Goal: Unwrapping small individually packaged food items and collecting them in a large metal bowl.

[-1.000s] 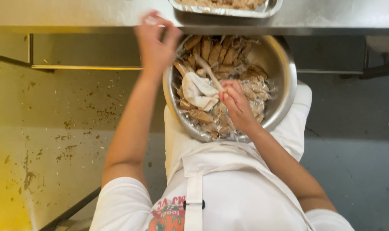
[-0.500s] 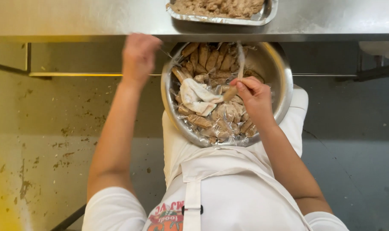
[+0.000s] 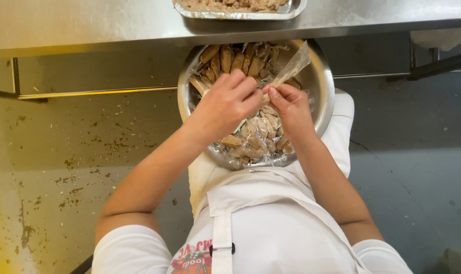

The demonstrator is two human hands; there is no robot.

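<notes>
A round steel bowl [image 3: 322, 109] rests against my white apron, just under the table edge. It is full of brown stick-shaped pieces [image 3: 230, 61], many wrapped in clear film [image 3: 256, 142]. My right hand [image 3: 291, 109] pinches a twisted strip of clear plastic wrap [image 3: 294, 66] that runs up to the bowl's far right rim. My left hand [image 3: 225, 104] is curled over the middle of the bowl, its fingertips meeting the right hand's at the lower end of the wrap. What lies under the left palm is hidden.
A steel table [image 3: 88, 25] crosses the top of the view, with a foil tray [image 3: 291, 10] of brown food at its near edge. A stained floor [image 3: 63, 167] lies left and a grey floor right. My white apron [image 3: 271, 223] fills the bottom.
My left hand has come down from the table edge onto the bowl's middle, covering the crumpled white wrap. My right hand has lifted a strip of clear wrap toward the far right rim.
</notes>
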